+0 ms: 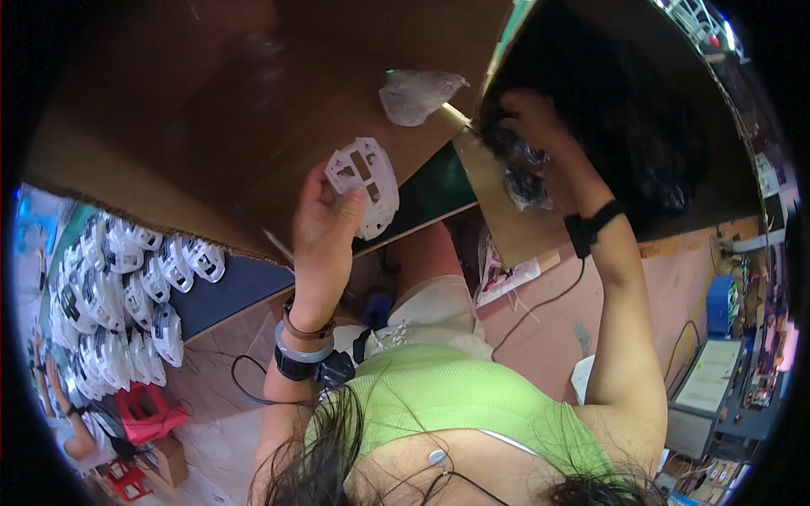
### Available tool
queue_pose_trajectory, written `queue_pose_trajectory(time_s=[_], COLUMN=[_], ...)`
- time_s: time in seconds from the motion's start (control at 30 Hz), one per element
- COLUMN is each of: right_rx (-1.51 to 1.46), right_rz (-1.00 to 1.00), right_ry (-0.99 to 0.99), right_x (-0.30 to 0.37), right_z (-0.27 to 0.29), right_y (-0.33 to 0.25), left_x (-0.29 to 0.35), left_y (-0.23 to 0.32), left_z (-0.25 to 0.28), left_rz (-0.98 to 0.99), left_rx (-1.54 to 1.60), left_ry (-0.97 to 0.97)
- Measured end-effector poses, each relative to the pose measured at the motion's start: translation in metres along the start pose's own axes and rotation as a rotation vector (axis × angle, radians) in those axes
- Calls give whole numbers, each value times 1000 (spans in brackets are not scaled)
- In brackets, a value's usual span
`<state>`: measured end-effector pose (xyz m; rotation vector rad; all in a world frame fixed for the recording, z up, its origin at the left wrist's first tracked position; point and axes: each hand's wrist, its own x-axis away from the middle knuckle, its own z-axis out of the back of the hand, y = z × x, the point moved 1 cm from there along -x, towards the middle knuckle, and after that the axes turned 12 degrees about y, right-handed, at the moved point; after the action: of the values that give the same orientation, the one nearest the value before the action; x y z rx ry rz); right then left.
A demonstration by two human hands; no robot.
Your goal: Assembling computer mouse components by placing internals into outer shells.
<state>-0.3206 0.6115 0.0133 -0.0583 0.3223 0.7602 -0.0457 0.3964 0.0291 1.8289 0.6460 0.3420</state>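
Note:
My left hand (pixel 325 211) grips a white plastic shell (pixel 364 187), rounded at one end, with several rectangular cutouts. My thumb lies on its face and the fingers are behind it. The shell is held up in front of a large brown cardboard box (pixel 169 126). On the right, my right hand (pixel 531 118) reaches into a second, dark-inside cardboard box (pixel 506 219). Its fingers are curled at dark, shiny plastic-wrapped pieces (pixel 528 187); what they grip is lost in shadow. A crumpled clear plastic bag (pixel 413 97) lies beyond the shell, in the left box.
Many similar white shells (pixel 110 287) are heaped on a dark table (pixel 228 291) at the left. Below them is a red plastic stool (pixel 148 413), near another person (pixel 80 434). A cable (pixel 548 308) runs from my right wrist strap. Shelves and equipment (pixel 709 379) line the right.

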Motion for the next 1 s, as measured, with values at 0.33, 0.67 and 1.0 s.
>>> queue_pose_trajectory(time_s=[0.33, 0.67, 1.0], right_rx=[-658, -843, -451], right_rz=[-1, 150, 302], right_ry=[818, 873, 973], right_x=[69, 75, 74], right_z=[105, 100, 98], right_y=[-162, -205, -214], left_x=[8, 14, 14], left_y=[0, 10, 11], left_z=[-20, -15, -20], left_rz=[38, -188, -177], left_rx=[120, 306, 455], left_ry=[-86, -20, -50])
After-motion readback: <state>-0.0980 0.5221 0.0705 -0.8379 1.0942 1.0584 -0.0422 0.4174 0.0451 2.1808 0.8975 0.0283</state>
